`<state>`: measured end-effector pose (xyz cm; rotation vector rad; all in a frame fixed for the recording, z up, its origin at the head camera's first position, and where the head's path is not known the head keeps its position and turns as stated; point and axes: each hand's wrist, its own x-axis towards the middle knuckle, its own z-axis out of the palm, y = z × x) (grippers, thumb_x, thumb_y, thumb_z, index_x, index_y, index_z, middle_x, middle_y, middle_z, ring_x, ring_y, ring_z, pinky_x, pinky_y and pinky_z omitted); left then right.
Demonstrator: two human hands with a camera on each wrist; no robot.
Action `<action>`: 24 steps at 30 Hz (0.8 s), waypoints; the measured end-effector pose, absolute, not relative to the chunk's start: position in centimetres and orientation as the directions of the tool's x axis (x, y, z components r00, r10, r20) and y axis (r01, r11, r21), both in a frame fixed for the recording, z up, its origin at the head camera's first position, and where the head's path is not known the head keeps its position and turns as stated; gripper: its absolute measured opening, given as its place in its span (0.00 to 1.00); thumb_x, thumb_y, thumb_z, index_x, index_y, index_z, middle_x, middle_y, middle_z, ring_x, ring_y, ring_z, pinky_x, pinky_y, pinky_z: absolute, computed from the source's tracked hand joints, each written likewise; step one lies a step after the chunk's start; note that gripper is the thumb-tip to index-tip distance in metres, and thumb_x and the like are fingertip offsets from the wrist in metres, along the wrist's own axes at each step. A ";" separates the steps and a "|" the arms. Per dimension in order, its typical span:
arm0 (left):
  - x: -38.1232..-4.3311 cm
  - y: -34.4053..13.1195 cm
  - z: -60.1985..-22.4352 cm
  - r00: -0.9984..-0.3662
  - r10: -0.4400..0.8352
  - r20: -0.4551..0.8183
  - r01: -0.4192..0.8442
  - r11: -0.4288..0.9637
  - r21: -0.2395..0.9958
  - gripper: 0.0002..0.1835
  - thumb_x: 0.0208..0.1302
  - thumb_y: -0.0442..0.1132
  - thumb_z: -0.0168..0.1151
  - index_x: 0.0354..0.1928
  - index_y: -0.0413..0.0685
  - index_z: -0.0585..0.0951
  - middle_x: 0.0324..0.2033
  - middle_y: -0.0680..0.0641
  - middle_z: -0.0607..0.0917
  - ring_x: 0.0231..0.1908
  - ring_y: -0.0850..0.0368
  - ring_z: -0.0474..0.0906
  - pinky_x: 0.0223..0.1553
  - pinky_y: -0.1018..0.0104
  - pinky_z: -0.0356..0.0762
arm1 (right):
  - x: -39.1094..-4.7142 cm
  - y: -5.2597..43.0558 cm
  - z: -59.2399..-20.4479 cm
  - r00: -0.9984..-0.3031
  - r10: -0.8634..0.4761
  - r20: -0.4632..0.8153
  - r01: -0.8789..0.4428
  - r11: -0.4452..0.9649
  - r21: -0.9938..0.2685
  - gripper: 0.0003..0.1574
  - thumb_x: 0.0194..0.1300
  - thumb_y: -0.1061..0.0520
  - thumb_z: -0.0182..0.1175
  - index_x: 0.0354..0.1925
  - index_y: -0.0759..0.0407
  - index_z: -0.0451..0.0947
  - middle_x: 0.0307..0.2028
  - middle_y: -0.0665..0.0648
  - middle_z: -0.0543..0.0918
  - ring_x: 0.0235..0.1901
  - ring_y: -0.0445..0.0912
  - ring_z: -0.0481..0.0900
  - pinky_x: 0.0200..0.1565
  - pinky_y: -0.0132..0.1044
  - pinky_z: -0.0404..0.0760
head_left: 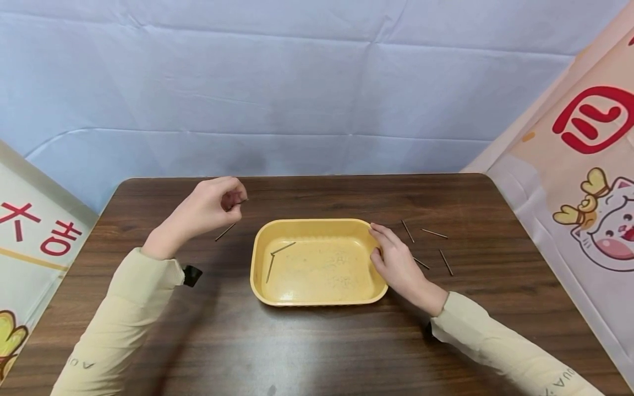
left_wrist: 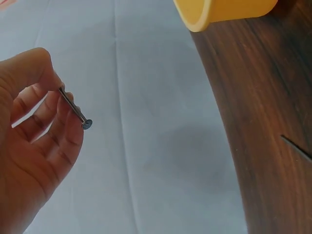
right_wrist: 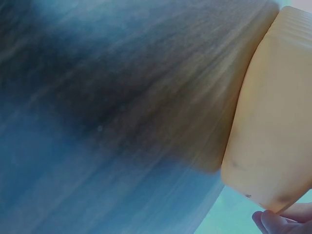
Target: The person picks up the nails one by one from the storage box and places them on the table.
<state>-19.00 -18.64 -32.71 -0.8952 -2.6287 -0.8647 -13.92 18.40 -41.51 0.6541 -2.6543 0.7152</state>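
My left hand (head_left: 210,206) is raised over the table's far left part. It pinches a metal nail (left_wrist: 74,106) between thumb and fingers, the flat round head sticking out. A yellow plastic basin (head_left: 317,302) sits mid-table with two nails (head_left: 269,269) inside, near its left end. At the basin's right end, my right hand (head_left: 401,267) holds the rim; in the right wrist view only some fingertips (right_wrist: 273,222) show at the rim. One loose nail (head_left: 225,231) lies on the wood below the left hand.
Several more nails (head_left: 446,262) lie scattered on the dark wooden table (head_left: 317,352) right of the basin, one partly hidden by the right hand. A pale blue cloth (head_left: 297,82) hangs behind the table. Printed sheets (head_left: 589,220) hang at both sides.
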 end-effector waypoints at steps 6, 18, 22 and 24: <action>-19.0 -19.3 -33.2 -0.817 0.431 0.383 0.575 0.660 0.483 0.10 0.41 0.26 0.56 0.28 0.46 0.76 0.24 0.53 0.77 0.23 0.63 0.72 0.24 0.71 0.71 | -13.9 18.4 -41.5 -0.848 -0.347 0.401 -0.501 0.772 -0.391 0.24 0.54 0.70 0.53 0.51 0.76 0.71 0.54 0.66 0.72 0.48 0.53 0.75 0.36 0.39 0.77; -19.0 -20.6 -33.9 -0.914 0.309 0.263 0.404 0.750 0.524 0.09 0.43 0.28 0.55 0.29 0.45 0.76 0.23 0.50 0.77 0.23 0.59 0.72 0.28 0.66 0.70 | -13.9 18.4 -41.6 -0.842 -0.347 0.413 -0.507 0.772 -0.384 0.24 0.53 0.70 0.52 0.50 0.77 0.72 0.54 0.67 0.72 0.46 0.54 0.76 0.35 0.39 0.77; -18.9 -20.8 -33.9 -0.943 0.254 0.218 0.333 0.775 0.537 0.09 0.43 0.28 0.55 0.30 0.43 0.76 0.24 0.48 0.78 0.25 0.56 0.73 0.30 0.63 0.69 | -13.9 18.4 -41.5 -0.847 -0.345 0.404 -0.501 0.772 -0.392 0.24 0.54 0.70 0.52 0.51 0.76 0.71 0.54 0.66 0.72 0.46 0.54 0.75 0.35 0.39 0.77; -18.8 -21.0 -33.8 -0.955 0.226 0.192 0.295 0.785 0.545 0.08 0.43 0.29 0.55 0.30 0.43 0.76 0.24 0.48 0.78 0.26 0.55 0.73 0.31 0.63 0.68 | -13.9 18.4 -41.5 -0.849 -0.346 0.399 -0.499 0.771 -0.395 0.24 0.54 0.70 0.52 0.51 0.76 0.71 0.55 0.66 0.72 0.46 0.53 0.76 0.35 0.39 0.77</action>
